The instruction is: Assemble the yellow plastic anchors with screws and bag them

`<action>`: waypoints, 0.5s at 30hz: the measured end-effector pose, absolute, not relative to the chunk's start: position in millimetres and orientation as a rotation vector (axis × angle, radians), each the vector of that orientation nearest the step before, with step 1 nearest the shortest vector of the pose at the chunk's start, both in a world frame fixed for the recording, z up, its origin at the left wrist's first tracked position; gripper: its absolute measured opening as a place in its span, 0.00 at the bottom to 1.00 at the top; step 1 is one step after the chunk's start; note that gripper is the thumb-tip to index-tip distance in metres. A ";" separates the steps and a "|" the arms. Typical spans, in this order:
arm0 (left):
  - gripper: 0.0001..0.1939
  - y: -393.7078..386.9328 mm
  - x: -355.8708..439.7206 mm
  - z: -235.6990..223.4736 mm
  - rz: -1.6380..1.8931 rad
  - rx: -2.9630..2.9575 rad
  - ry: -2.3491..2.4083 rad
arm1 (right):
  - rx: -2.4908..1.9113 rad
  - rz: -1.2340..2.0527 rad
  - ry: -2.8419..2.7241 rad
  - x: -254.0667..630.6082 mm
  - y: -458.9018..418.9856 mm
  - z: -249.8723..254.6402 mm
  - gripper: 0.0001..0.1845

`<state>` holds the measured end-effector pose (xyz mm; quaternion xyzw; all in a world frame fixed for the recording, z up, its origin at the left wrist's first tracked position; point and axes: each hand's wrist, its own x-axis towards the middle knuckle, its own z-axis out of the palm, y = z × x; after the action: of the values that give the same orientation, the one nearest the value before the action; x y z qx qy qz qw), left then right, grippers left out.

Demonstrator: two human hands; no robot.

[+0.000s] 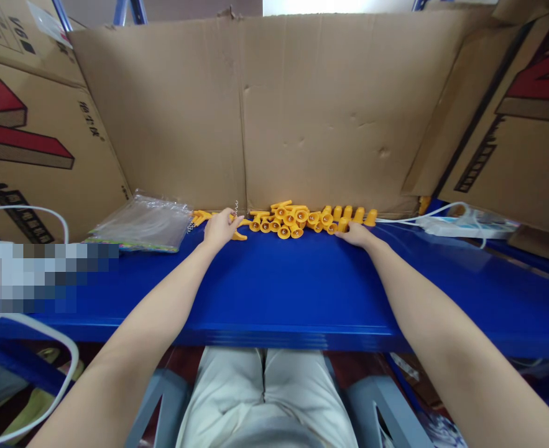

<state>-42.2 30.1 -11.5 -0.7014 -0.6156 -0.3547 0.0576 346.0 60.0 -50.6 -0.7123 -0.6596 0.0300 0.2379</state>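
Note:
My left hand is over a small group of yellow plastic pieces at the back of the blue table. Its fingertips are pinched, and a thin metal coil spring sticks up from them. More springs lie just left of that hand. My right hand has its fingers closed at a yellow cup-shaped part at the right of the pile. Between my hands is a heap of yellow funnel-shaped parts with stems, many with open ends toward me. Several yellow cups stand upside down behind.
A stack of clear plastic bags lies on the left of the blue table. Cardboard walls the back and both sides. White cables and a white power strip are on the right; another white cable loops at left.

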 end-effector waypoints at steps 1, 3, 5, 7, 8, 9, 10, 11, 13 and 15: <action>0.12 32.0 -43.7 -13.6 -1.041 -2.151 -1.881 | -1.973 0.101 -1.802 344.8 58.8 -49.7 0.26; 0.13 36.4 -47.9 -17.8 -1.012 -2.177 -1.877 | -1.988 0.117 -1.800 343.1 56.9 -48.3 0.27; 0.15 40.6 -51.9 -21.4 -1.036 -2.205 -1.859 | -1.974 0.107 -1.804 342.3 55.3 -47.6 0.27; 0.18 43.5 -54.2 -24.1 -1.064 -2.260 -1.908 | -1.953 0.093 -1.815 342.2 54.0 -47.4 0.27; 0.19 44.3 -54.5 -24.9 -1.053 -2.287 -1.956 | -1.944 0.089 -1.821 342.3 53.4 -47.3 0.27; 0.19 44.7 -54.3 -25.4 -1.023 -2.307 -2.003 | -1.941 0.086 -1.825 342.5 52.9 -47.4 0.27; 0.17 44.8 -53.9 -25.5 -0.982 -2.320 -2.037 | -1.943 0.085 -1.826 342.6 52.6 -47.5 0.27; 0.14 44.5 -53.3 -25.3 -0.936 -2.330 -2.049 | -1.949 0.084 -1.827 342.8 52.4 -47.7 0.27; 0.11 43.6 -52.1 -24.3 -0.851 -2.358 -2.017 | -1.960 0.074 -1.830 343.2 52.8 -48.1 0.27; 0.10 42.4 -51.4 -22.8 -0.791 -2.383 -1.951 | -1.937 0.044 -1.845 343.2 53.5 -47.8 0.27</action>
<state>-51.4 42.4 -22.8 -0.7494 -0.6134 -0.2488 -0.0192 343.2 53.5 -47.8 -0.7045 -0.6710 0.0158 0.2308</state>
